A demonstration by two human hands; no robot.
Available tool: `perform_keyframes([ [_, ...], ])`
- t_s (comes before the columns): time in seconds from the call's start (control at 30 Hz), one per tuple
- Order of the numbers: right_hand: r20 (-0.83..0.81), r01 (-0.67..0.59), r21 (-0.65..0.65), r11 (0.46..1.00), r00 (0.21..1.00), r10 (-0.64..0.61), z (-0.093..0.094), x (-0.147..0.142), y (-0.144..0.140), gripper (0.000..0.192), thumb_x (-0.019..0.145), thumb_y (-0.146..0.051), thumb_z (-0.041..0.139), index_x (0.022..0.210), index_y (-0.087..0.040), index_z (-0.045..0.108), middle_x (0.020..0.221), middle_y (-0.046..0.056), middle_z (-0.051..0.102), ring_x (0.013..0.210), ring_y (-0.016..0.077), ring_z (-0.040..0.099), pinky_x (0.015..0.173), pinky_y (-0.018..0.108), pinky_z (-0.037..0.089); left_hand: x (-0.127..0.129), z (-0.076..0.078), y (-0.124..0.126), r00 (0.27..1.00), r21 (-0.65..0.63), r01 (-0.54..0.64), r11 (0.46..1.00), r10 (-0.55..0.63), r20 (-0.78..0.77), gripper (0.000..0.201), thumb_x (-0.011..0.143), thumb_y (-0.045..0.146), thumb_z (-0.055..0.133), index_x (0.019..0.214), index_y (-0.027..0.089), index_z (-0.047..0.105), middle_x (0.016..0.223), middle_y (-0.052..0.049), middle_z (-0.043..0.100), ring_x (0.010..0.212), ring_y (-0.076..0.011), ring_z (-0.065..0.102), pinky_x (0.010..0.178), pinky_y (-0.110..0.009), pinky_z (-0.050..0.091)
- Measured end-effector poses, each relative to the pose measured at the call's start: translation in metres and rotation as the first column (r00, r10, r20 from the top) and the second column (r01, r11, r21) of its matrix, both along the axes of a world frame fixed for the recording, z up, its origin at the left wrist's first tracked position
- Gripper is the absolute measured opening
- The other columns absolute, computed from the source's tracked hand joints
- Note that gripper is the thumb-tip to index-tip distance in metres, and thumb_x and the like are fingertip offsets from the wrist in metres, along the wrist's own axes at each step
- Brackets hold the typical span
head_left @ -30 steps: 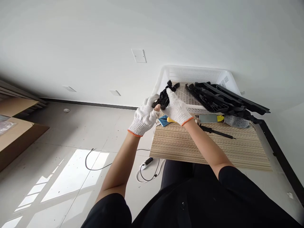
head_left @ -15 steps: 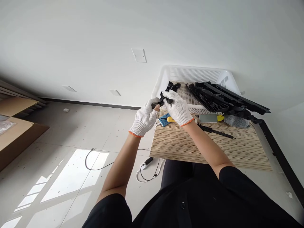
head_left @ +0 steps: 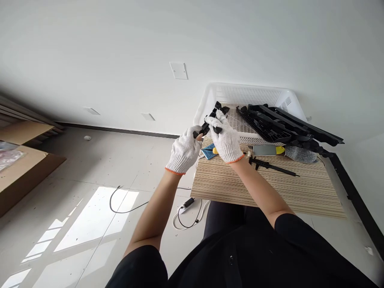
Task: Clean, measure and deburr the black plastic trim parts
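While both gloved hands are raised above the left edge of the pale ribbed wooden tabletop, a small black plastic jointed part is held between them, just in front of the white perforated plastic basket. The left hand, in a white knit glove with an orange cuff, pinches the lower end of the part with thumb and fingers pressed together. The right hand, gloved alike, is curled closed over the upper section, with one black end showing above its fingers.

The step in hand appears to be fitting or flexing the part's sections against each other. The next move likely calls for steady counter-pressure from the left hand while the right hand works the upper section; much of the part is hidden by the gloves.

Long black plastic frame pieces lie across the basket's right rim. On the tabletop lie a blue card, a yellow-tipped flat tool and a slim black probe-like tool
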State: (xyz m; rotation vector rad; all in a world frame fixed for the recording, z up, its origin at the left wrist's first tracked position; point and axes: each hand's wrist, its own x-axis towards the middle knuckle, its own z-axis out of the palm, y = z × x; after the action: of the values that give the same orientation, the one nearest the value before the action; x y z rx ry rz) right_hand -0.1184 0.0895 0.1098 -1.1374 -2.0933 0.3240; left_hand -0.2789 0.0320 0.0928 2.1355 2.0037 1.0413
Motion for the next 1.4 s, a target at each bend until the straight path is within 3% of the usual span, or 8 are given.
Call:
perform_keyframes([
  [0.23, 0.005, 0.010, 0.039, 0.999, 1.000, -0.011, 0.000, -0.002, -0.010, 0.047, 0.106, -0.022, 0.042, 0.146, -0.034, 0.064, 0.147, 0.008, 0.064, 0.147, 0.0336, 0.053, 0.113, 0.054, 0.056, 0.006, -0.003, -0.002, 0.997, 0.038, -0.074, 0.997, 0.073, 0.011, 0.031, 0.108, 0.038, 0.038, 0.121, 0.021, 0.060, 0.096, -0.008, 0.077, 0.086, -0.0215, 0.073, 0.077, -0.036, 0.053],
  [0.4, -0.014, -0.028, 0.027, 0.999, 1.000, 0.028, -0.003, -0.002, 0.007, 0.048, 0.107, -0.021, 0.042, 0.148, -0.035, 0.063, 0.149, 0.006, 0.063, 0.147, 0.0296, 0.054, 0.111, 0.047, 0.058, 0.012, -0.005, -0.002, 0.991, 0.035, -0.101, 0.994, 0.097, 0.092, 0.037, 0.110, 0.047, 0.035, 0.122, 0.022, 0.061, 0.083, -0.004, 0.074, 0.081, -0.0202, 0.072, 0.078, -0.035, 0.053],
  [0.5, -0.049, -0.032, 0.003, 0.999, 0.998, 0.032, -0.010, -0.006, 0.017, 0.043, 0.106, -0.027, 0.048, 0.146, -0.029, 0.063, 0.146, 0.008, 0.065, 0.141, 0.0248, 0.059, 0.114, 0.041, 0.056, 0.014, -0.006, -0.002, 0.989, 0.024, -0.092, 0.995, 0.089, 0.116, 0.043, 0.110, 0.053, 0.035, 0.125, 0.023, 0.062, 0.086, -0.005, 0.075, 0.085, -0.0211, 0.073, 0.080, -0.036, 0.054],
  [0.63, -0.061, -0.038, -0.087, 0.995, 0.998, 0.033, -0.013, -0.010, 0.022, 0.055, 0.097, -0.028, 0.061, 0.152, -0.027, 0.057, 0.145, 0.008, 0.069, 0.133, 0.0263, 0.065, 0.116, 0.045, 0.055, 0.015, -0.006, -0.004, 0.989, 0.003, -0.074, 0.997, 0.073, 0.129, 0.049, 0.110, 0.057, 0.032, 0.128, 0.024, 0.064, 0.090, -0.006, 0.075, 0.086, -0.0214, 0.073, 0.084, -0.039, 0.055],
  [0.9, 0.093, -0.079, -0.216, 0.973, 0.991, 0.101, -0.008, 0.002, 0.034, 0.069, 0.092, -0.011, 0.050, 0.160, -0.020, 0.046, 0.163, 0.011, 0.053, 0.136, 0.0304, 0.064, 0.115, 0.050, 0.054, 0.013, -0.010, -0.010, 0.987, 0.026, -0.051, 0.998, 0.046, 0.157, 0.056, 0.108, 0.058, 0.035, 0.143, 0.018, 0.054, 0.109, -0.012, 0.078, 0.078, -0.0188, 0.072, 0.081, -0.039, 0.056],
  [1.03, 0.203, -0.044, -0.199, 0.979, 0.976, 0.085, -0.007, 0.006, 0.032, 0.058, 0.098, -0.018, 0.049, 0.156, -0.024, 0.054, 0.162, 0.010, 0.054, 0.130, 0.0322, 0.067, 0.108, 0.052, 0.058, 0.016, -0.009, -0.011, 0.983, 0.080, -0.054, 0.995, 0.039, 0.179, 0.054, 0.108, 0.054, 0.038, 0.144, 0.017, 0.053, 0.124, -0.014, 0.075, 0.081, -0.0183, 0.072, 0.080, -0.038, 0.056],
  [1.2, 0.269, -0.072, -0.087, 0.994, 0.959, 0.093, -0.009, 0.004, 0.026, 0.037, 0.101, -0.032, 0.057, 0.136, -0.031, 0.070, 0.150, 0.006, 0.064, 0.114, 0.0289, 0.073, 0.096, 0.048, 0.063, 0.018, -0.009, -0.012, 0.987, 0.125, -0.055, 0.991, 0.035, 0.160, 0.042, 0.107, 0.040, 0.043, 0.142, 0.020, 0.053, 0.121, -0.011, 0.076, 0.080, -0.0167, 0.071, 0.078, -0.036, 0.055],
  [1.4, 0.161, -0.188, 0.040, 0.981, 0.971, 0.179, -0.012, 0.016, 0.033, 0.033, 0.108, -0.026, 0.042, 0.123, -0.024, 0.072, 0.135, 0.007, 0.073, 0.132, 0.0235, 0.066, 0.112, 0.043, 0.058, 0.013, -0.012, -0.011, 0.982, 0.160, -0.075, 0.984, 0.045, 0.183, 0.040, 0.103, 0.023, 0.044, 0.140, 0.019, 0.058, 0.117, -0.010, 0.076, 0.086, -0.0168, 0.072, 0.079, -0.035, 0.055],
])
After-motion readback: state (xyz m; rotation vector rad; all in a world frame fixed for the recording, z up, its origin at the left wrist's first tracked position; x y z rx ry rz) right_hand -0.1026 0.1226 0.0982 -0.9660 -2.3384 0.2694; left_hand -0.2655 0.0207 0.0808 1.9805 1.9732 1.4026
